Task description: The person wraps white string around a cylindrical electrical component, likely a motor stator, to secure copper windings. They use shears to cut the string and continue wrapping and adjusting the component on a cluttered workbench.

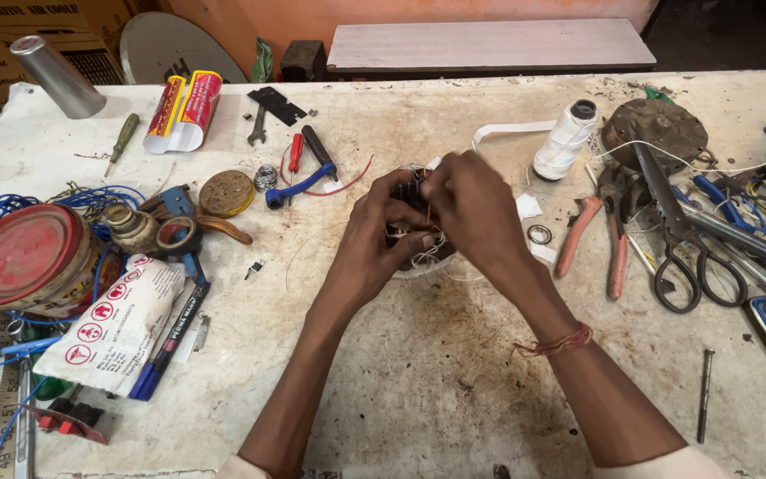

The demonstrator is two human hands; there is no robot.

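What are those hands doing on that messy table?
A person's two hands are working on a small dark coil wrapped with thin white thread. The left hand cups it from below, and the right hand pinches the thread on top. Around them on the table lie scissors, pliers, a spool of white thread and a red tin.

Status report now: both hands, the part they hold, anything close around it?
Left hand and right hand both closed on small dark wound part, white thread trailing below. Pliers and small ring lie just right, not touching.
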